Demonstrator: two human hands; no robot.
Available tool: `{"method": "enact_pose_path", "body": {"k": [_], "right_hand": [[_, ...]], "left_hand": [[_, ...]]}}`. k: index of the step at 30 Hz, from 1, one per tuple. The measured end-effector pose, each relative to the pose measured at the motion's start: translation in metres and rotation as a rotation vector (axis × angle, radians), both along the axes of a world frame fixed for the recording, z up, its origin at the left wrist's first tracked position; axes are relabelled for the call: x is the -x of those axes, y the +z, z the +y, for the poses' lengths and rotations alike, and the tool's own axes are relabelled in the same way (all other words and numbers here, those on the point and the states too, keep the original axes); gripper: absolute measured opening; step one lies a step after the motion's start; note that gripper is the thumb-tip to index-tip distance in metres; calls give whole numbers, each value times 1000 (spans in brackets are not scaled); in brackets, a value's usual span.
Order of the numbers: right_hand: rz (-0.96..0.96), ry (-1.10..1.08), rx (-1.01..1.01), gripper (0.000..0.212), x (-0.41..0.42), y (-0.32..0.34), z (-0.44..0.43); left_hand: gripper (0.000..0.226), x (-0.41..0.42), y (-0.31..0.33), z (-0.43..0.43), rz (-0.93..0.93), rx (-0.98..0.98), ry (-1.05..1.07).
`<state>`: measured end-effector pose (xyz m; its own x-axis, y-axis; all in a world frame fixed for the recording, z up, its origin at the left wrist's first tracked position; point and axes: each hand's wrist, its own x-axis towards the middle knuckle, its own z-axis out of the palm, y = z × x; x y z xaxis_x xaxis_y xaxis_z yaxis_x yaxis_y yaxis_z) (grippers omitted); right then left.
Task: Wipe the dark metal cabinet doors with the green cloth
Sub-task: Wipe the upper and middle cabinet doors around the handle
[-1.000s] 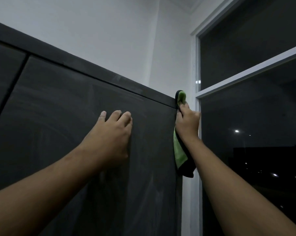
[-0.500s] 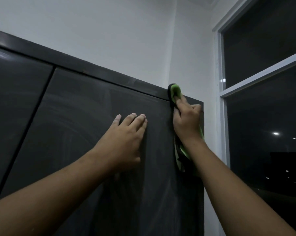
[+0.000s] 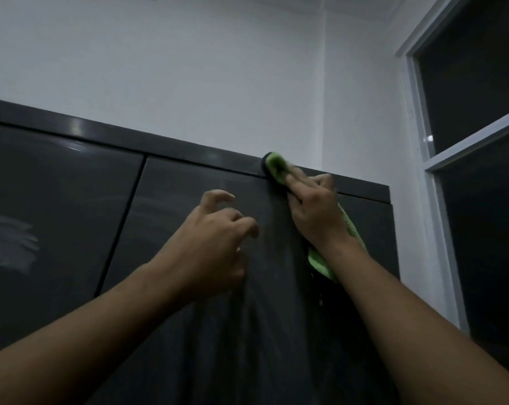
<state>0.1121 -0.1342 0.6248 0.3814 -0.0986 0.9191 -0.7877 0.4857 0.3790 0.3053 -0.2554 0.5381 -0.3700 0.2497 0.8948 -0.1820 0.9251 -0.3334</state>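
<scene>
The dark metal cabinet fills the lower view, with a right door and a left door split by a thin vertical gap. My right hand presses the green cloth against the top edge of the right door; the cloth's loose end hangs below my wrist. My left hand hovers in front of the right door with its fingers curled and apart, holding nothing.
A dark top rail caps the cabinet under a white wall. A white-framed window with dark panes stands close to the cabinet's right side. Pale smear marks show on the left door.
My right hand has slid the cloth leftward along the door's top edge, away from the corner. My left hand has lifted off the door and curled its fingers.
</scene>
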Motion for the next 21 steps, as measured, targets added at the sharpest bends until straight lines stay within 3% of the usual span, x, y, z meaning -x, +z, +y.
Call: {"method": "enact_pose_path", "body": {"k": [3, 9, 11, 15, 18, 21], "right_hand": [[-181, 70, 140, 43, -20, 2, -26], [-46, -39, -126, 46, -49, 13, -57], [-48, -22, -47, 45, -46, 19, -53], [-260, 40, 174, 38, -62, 18, -71], [-239, 15, 5, 45, -91, 6, -95], [-282, 11, -187, 67, -121, -3, -109]], "left_hand": [[47, -8, 4, -20, -18, -96, 60], [43, -18, 10, -33, 90, -151, 50], [45, -25, 13, -36, 138, -142, 5], [33, -39, 18, -50, 267, -72, -56], [25, -50, 21, -59, 362, -96, -79], [30, -57, 24, -65, 408, -298, -131]]}}
